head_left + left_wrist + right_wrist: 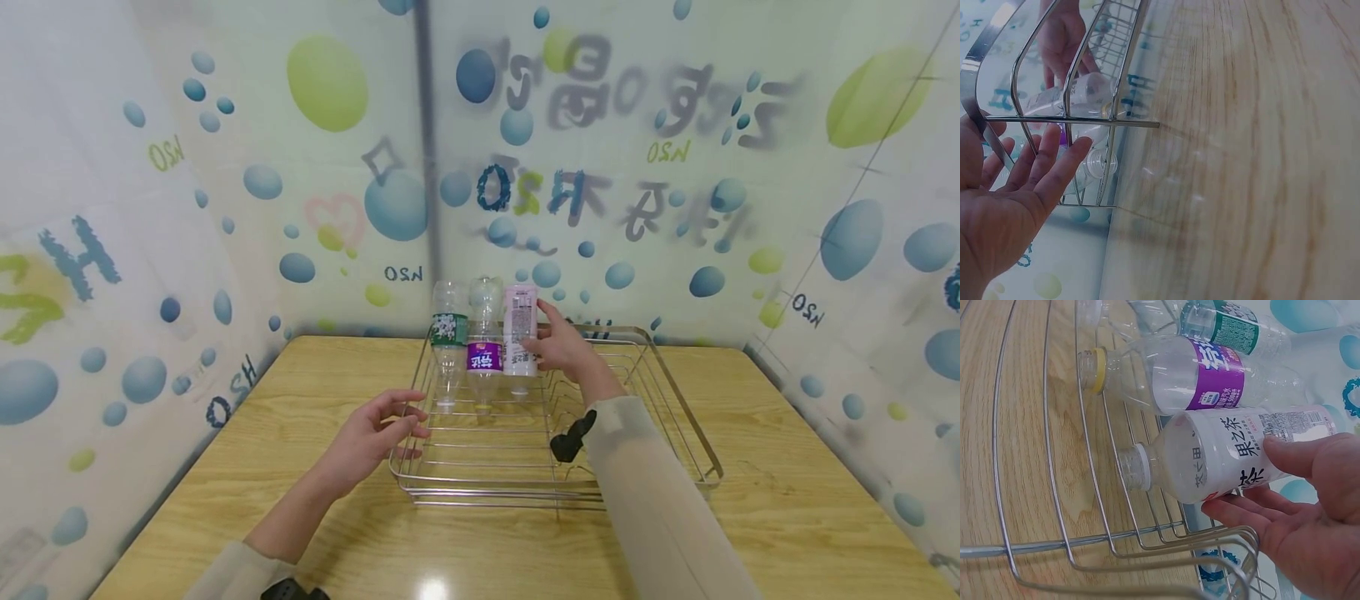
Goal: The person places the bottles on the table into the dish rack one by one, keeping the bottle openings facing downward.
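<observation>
Three empty plastic bottles stand neck-down in a row in a wire dish rack [495, 492]. One has a green label [449, 331], the middle one a purple label [484, 357], and the third is a tea bottle [521, 329] with a pale pink-white label. My right hand [566, 346] holds the tea bottle from its right side; the right wrist view shows the thumb [1291, 456] on the label and the fingers beneath. At the rack's left rim, my left hand [375, 437] is spread with loosely bent fingers and nothing in it.
The rack sits on a wood-grain table [787, 467]. Behind the table and to both sides hangs a pale sheet [637, 167] with blue and green bubble prints. More wire dividers [577, 392] run along the rack's right part.
</observation>
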`<state>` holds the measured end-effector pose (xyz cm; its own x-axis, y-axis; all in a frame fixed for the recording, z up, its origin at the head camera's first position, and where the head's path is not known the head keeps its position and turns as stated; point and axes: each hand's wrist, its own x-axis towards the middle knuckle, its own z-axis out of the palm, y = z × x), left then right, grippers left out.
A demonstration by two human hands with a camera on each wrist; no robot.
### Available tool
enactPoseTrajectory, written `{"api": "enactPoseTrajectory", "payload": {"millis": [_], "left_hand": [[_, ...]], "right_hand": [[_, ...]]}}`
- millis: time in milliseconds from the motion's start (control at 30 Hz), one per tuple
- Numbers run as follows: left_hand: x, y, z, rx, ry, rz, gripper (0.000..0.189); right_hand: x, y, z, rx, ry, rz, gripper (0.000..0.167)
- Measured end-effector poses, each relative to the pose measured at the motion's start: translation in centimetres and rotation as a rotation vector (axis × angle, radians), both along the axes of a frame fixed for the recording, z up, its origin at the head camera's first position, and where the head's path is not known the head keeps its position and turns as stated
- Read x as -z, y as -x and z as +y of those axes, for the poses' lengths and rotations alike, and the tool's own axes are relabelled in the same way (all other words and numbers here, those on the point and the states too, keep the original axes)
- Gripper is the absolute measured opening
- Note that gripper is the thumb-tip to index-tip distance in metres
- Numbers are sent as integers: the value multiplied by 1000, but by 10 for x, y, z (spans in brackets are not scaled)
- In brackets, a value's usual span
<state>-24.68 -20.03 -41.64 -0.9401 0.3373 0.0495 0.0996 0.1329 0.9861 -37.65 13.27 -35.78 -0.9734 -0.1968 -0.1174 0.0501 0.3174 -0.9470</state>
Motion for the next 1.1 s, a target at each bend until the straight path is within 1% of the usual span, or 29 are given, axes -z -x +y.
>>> {"api": "enactPoseTrajectory", "payload": {"millis": [367,767,900,1000,1100], "left_hand": [[0,-1,-1,-2,-3,0,45],[1,1,-1,-2,-4,4,44],[1,1,0,1,-8,3,44],[2,1,1,1,-2,15,45],[2,1,1,-6,35,60,46]], "right_hand": [[-1,0,-1,-5,9,-9,87],[0,1,2,31,15,-15,86],[0,0,6,26,-1,-9,88],[-4,-3,12,25,-37,-9,91],[-13,-7,17,28,-73,-8,93]]}}
